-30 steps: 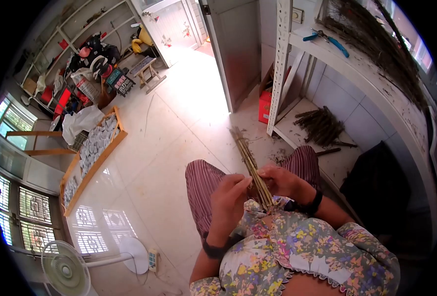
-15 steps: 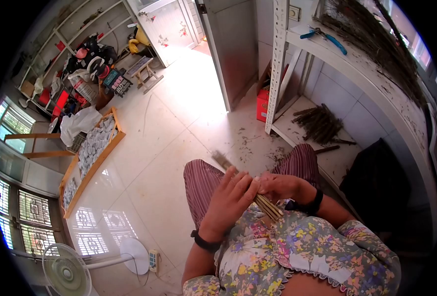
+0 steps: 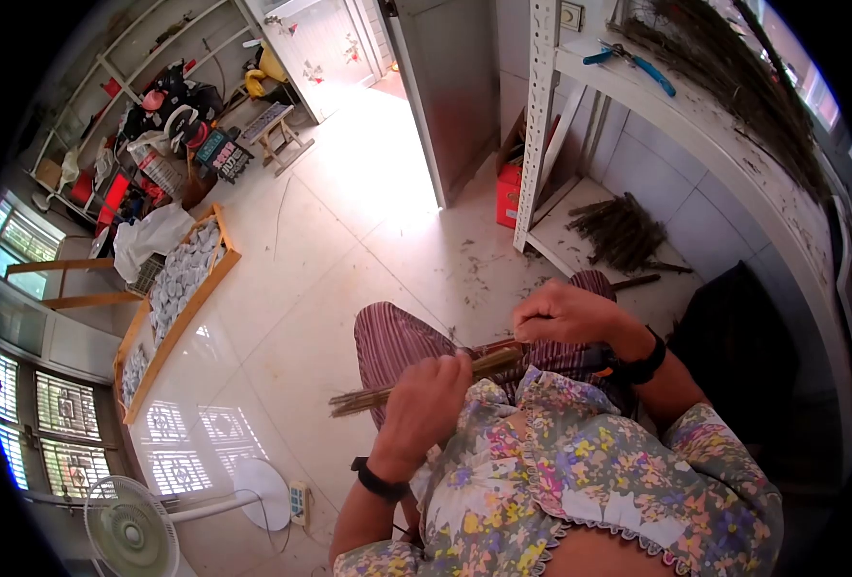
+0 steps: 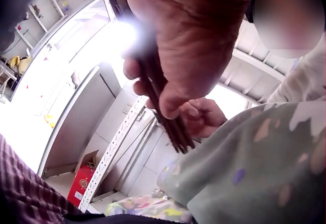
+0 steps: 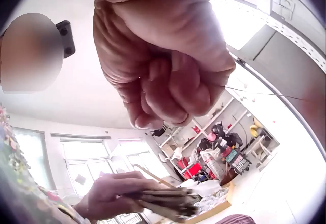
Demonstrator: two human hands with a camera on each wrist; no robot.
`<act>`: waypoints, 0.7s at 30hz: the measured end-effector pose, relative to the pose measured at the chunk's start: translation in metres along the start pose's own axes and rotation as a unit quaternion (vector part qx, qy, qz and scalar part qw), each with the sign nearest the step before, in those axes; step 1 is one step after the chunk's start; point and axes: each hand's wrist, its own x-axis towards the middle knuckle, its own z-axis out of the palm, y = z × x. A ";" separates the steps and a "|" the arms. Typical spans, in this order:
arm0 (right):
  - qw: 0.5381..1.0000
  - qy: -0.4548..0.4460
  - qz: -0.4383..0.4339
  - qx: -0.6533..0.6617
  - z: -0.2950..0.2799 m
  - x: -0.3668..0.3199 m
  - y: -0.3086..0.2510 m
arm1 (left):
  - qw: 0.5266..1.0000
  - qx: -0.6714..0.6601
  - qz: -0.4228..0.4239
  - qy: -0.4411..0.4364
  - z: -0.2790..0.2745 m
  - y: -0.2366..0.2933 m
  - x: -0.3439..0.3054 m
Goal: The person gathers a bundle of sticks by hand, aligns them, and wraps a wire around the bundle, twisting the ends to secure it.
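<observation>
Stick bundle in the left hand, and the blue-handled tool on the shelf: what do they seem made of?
Stick bundle: probably dry, woody plant stems with a dull finish, judging by the uneven brown lengths.
Blue-handled tool: smooth-looking handles, plastic or rubber by their solid blue; the grey head is likely metal.

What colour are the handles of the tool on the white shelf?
The handles are bright blue; the head view shows them best.

Daylight from the doorway (image 3: 347, 91) at eleven o'clock whitens the floor (image 3: 349, 183); the head view's dark edges bend.
</observation>
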 end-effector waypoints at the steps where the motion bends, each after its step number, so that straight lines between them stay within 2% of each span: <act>1: 0.999 0.023 -0.015 -0.028 0.003 -0.003 -0.006 | 1.000 0.011 -0.023 0.004 0.003 0.000 0.000; 3: 0.993 0.073 -0.044 -0.084 0.016 -0.009 -0.013 | 0.997 0.005 -0.080 0.015 0.004 0.003 0.002; 5: 0.994 0.084 -0.041 -0.061 0.029 -0.013 -0.011 | 0.988 -0.028 -0.149 0.031 0.004 0.008 0.006; 7: 0.992 0.114 -0.043 -0.042 0.041 -0.015 0.000 | 0.961 -0.140 -0.227 0.070 0.005 0.013 0.012; 9: 0.981 0.160 0.004 0.114 0.049 -0.013 0.006 | 0.911 -0.267 -0.296 0.101 0.000 0.017 0.017; 10: 0.964 0.181 0.029 0.191 0.051 -0.011 0.008 | 0.888 -0.331 -0.305 0.090 0.002 0.015 0.017; 12: 0.961 0.206 0.021 0.184 0.049 -0.008 0.014 | 0.829 -0.455 -0.319 0.066 0.008 0.012 0.018; 15: 0.955 0.227 -0.001 0.189 0.053 0.000 0.025 | 0.670 -0.669 -0.320 0.026 0.000 0.012 0.023; 18: 0.943 0.226 -0.018 0.243 0.061 0.006 0.024 | 0.636 -0.723 -0.270 -0.004 0.003 0.009 0.020; 21: 0.939 0.208 -0.032 0.272 0.065 0.005 0.027 | 0.565 -0.783 -0.260 -0.019 0.004 0.007 0.020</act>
